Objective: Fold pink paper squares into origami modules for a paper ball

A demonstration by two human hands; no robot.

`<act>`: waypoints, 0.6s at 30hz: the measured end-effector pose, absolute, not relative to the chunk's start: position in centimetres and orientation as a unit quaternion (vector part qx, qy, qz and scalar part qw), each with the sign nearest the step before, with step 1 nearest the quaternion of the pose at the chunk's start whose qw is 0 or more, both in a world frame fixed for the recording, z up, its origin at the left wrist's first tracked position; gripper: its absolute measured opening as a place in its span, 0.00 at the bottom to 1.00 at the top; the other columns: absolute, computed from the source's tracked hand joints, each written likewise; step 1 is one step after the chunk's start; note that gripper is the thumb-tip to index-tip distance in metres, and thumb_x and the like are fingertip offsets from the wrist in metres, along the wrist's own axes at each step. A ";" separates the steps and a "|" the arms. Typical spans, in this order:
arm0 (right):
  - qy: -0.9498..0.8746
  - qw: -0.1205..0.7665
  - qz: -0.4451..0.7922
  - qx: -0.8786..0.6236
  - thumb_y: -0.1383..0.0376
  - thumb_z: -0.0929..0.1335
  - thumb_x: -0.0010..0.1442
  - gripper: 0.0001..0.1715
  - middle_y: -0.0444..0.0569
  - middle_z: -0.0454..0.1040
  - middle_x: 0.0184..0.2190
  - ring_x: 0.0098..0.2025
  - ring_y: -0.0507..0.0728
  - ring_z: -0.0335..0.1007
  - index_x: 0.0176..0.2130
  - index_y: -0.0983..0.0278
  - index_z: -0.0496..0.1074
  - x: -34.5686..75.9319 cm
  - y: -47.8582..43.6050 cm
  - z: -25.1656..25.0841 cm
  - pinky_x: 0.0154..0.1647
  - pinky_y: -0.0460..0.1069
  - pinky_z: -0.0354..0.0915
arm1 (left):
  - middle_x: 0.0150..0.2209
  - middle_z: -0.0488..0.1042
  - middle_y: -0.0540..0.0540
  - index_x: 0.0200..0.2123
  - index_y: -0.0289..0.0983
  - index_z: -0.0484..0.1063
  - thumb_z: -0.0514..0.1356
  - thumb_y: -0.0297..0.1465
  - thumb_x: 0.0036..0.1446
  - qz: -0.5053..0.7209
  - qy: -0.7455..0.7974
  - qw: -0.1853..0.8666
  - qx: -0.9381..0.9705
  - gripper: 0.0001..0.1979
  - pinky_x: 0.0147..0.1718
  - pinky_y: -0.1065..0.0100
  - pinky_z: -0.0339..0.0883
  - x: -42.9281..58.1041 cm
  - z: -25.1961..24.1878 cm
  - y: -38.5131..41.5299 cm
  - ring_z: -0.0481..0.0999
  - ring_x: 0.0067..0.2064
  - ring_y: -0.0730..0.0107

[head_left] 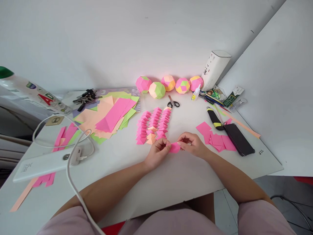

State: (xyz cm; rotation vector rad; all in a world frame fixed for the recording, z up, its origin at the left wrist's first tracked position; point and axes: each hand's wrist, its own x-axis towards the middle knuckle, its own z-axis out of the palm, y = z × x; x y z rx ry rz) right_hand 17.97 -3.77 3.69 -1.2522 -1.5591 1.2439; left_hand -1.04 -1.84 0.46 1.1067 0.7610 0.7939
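Head view: the left hand [158, 152] and right hand [195, 146] each pinch one end of a pink paper piece [174, 148], held in front of the folded pieces [163, 122]; whether it touches the counter [190, 176] is unclear. Folding looks well along: three columns of small folded pieces stand ready, and five paper balls [156, 90] appear finished by the wall. The piece in hand seems incomplete, and flat pink squares [217, 140] at right remain unfolded.
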 end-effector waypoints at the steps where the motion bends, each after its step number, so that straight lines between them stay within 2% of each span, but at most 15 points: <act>1: -0.626 0.369 0.489 -0.483 0.62 0.68 0.55 0.07 0.45 0.70 0.26 0.25 0.50 0.67 0.31 0.65 0.68 17.8 -3.8 3.7 0.27 0.45 0.64 | 0.24 0.64 0.53 0.28 0.36 0.65 0.61 0.41 0.52 0.353 0.338 0.710 0.507 0.14 0.26 0.72 0.56 -1.1 0.5 -1.9 0.62 0.26 0.77; 10: -0.659 0.359 0.454 -0.480 0.68 0.66 0.52 0.05 0.43 0.70 0.21 0.23 0.49 0.64 0.26 0.66 0.69 17.3 -4.1 3.7 0.24 0.44 0.61 | 0.23 0.63 0.53 0.28 0.36 0.64 0.59 0.39 0.54 0.322 0.329 0.688 0.561 0.13 0.24 0.73 0.55 -1.3 0.3 -2.1 0.60 0.25 0.78; 18: -0.572 0.456 0.454 -0.508 0.71 0.65 0.49 0.05 0.41 0.64 0.22 0.22 0.48 0.61 0.24 0.64 0.64 18.8 -3.5 3.1 0.22 0.43 0.60 | 0.21 0.58 0.55 0.27 0.37 0.62 0.57 0.37 0.55 0.354 0.335 0.708 0.511 0.11 0.21 0.73 0.49 -1.2 0.0 -1.9 0.54 0.22 0.79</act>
